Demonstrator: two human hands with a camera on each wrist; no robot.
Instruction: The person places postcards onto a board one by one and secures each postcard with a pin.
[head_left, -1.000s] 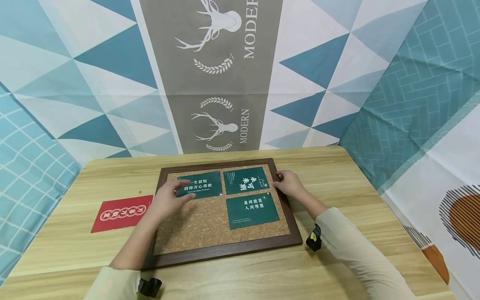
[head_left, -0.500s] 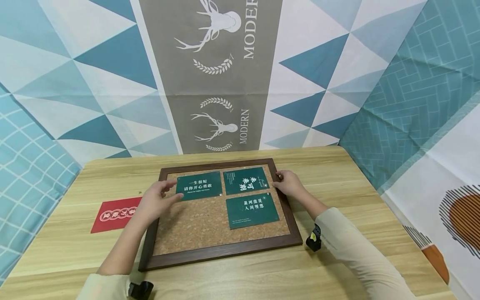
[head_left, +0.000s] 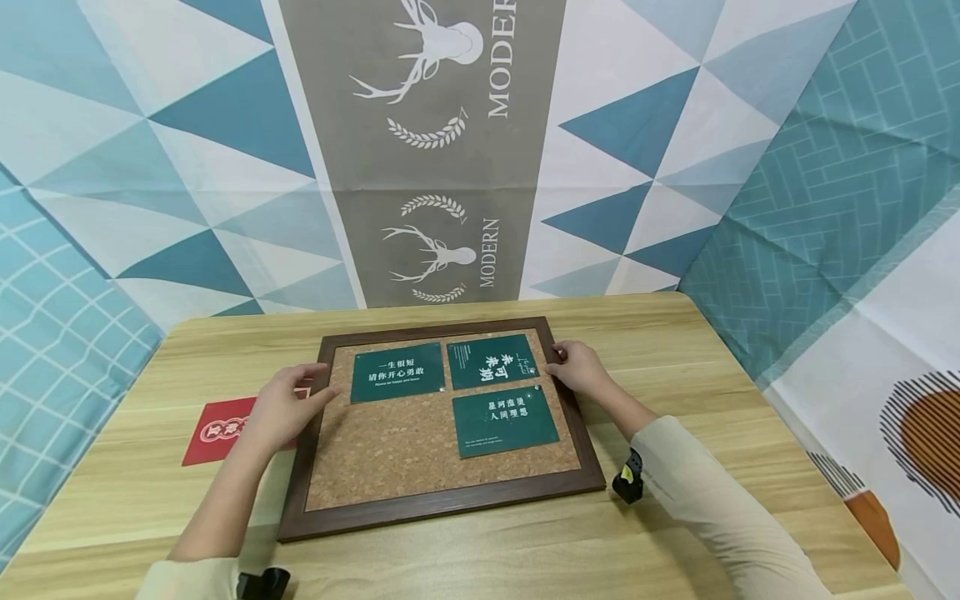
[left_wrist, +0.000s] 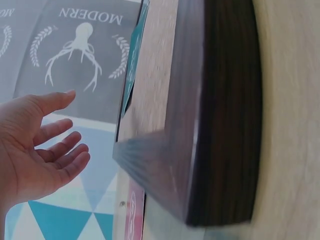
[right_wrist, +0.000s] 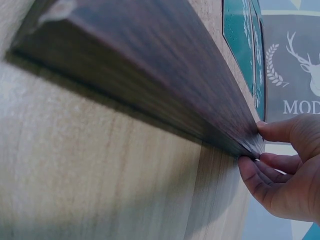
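A cork board [head_left: 382, 450] in a dark brown wooden frame [head_left: 450, 501] lies on the table. Three green cards are on it: one at upper left [head_left: 397, 372], one at upper right [head_left: 491, 362], one below [head_left: 506, 422]. My left hand [head_left: 288, 404] hovers over the frame's left side with loosely bent fingers and holds nothing; the left wrist view shows the hand [left_wrist: 45, 145] apart from the frame. At the right edge, my right hand [head_left: 581, 368] grips the frame, thumb on top and fingers against its outer side, as the right wrist view shows.
A red card [head_left: 217, 427] lies on the wooden table [head_left: 652, 333] left of the board, partly hidden by my left hand. Behind the table's back edge hangs a patterned cloth [head_left: 442, 183]. Small pins [head_left: 442, 389] sit at some card corners.
My left hand has drawn back leftward from the upper-left green card, which is now fully uncovered, and covers more of the red card. My right hand stays on the frame.
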